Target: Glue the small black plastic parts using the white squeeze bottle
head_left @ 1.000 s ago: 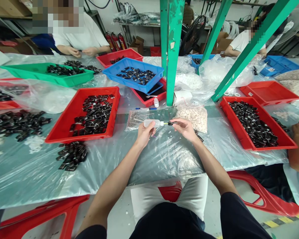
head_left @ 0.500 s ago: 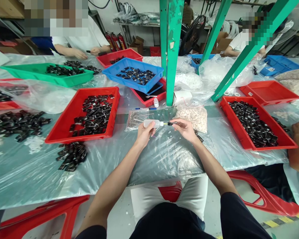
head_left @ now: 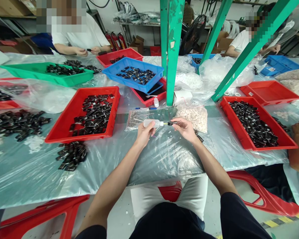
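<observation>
On the table (head_left: 107,172), a left tray (head_left: 74,108) and a right tray (head_left: 234,126) hold heaps (head_left: 96,114) of parts; a loose pile (head_left: 71,156) lies before the left one. Which are finished, I cannot tell. The left hand (head_left: 146,132) is closed around a bottle (head_left: 149,123); the right hand (head_left: 185,128) pinches one black part (head_left: 171,123) at the nozzle (head_left: 165,123). This piece seems midway; anything dispensed is too small to see. Judging by the heaps, many may remain.

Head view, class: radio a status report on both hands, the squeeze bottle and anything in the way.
Left hand holding squeeze bottle sideways. Right hand pinching small black part at nozzle tip, contact unclear. No obstruction seen between bottle and part.
</observation>
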The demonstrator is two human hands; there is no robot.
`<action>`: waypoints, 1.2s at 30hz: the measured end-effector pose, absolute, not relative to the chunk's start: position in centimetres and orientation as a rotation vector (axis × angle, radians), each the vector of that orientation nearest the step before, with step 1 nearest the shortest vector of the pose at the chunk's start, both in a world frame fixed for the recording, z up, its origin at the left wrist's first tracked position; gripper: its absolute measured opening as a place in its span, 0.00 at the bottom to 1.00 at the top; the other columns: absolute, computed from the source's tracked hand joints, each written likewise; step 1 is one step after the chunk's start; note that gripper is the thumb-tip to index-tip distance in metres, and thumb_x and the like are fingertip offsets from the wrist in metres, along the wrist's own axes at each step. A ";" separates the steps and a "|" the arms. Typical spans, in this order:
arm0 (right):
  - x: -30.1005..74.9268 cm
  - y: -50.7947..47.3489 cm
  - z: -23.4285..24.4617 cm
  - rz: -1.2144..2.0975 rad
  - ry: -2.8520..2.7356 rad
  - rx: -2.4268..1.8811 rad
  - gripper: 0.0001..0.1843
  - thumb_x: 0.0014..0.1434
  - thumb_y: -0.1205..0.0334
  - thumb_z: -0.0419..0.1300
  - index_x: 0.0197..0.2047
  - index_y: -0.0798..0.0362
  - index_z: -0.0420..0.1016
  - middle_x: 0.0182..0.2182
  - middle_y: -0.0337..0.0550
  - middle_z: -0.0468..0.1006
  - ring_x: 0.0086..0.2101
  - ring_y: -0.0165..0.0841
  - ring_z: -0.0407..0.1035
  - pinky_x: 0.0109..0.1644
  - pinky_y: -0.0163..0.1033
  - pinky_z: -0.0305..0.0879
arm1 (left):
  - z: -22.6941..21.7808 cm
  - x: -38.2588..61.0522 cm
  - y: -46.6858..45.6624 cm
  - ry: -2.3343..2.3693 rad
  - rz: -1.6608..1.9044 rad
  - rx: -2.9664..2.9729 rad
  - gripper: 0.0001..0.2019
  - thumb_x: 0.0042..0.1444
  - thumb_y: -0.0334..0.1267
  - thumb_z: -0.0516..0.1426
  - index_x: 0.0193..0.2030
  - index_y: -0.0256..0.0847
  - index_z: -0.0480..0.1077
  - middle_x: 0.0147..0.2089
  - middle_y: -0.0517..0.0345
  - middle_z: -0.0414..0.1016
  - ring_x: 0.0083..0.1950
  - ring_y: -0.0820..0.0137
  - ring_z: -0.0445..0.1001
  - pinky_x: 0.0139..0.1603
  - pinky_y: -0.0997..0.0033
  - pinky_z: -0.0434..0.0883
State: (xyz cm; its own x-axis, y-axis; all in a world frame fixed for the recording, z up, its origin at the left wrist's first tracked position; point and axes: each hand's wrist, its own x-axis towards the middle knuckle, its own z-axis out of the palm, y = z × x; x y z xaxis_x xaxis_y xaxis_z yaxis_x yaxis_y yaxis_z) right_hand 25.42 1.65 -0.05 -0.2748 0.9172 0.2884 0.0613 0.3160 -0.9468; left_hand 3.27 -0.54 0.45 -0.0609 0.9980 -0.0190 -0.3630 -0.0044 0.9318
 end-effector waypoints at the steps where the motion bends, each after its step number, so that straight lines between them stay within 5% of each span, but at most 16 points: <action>1: 25.4 1.6 0.0 1.105 -1.613 -0.912 0.24 0.60 0.39 0.68 0.48 0.50 0.81 0.33 0.42 0.79 0.28 0.31 0.70 0.33 0.39 0.69 | 0.4 3.3 -0.5 0.975 1.406 0.892 0.23 0.45 0.55 0.71 0.34 0.37 0.74 0.18 0.64 0.65 0.18 0.77 0.61 0.18 0.75 0.56; 36: 25.4 1.6 0.5 1.167 -1.556 -0.904 0.24 0.58 0.39 0.69 0.47 0.49 0.79 0.29 0.39 0.75 0.26 0.31 0.69 0.30 0.37 0.65 | -0.7 2.8 -0.2 0.932 1.412 0.864 0.20 0.49 0.52 0.69 0.39 0.36 0.77 0.22 0.62 0.69 0.21 0.76 0.65 0.22 0.74 0.58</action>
State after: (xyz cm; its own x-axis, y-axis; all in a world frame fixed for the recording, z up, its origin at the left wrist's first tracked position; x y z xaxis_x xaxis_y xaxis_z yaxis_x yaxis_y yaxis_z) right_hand 25.35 1.56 0.52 -0.2689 0.9288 0.2551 0.0149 0.2688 -0.9631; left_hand 2.83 -0.18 -0.71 -0.0498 0.9986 -0.0171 -0.4083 -0.0047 0.9128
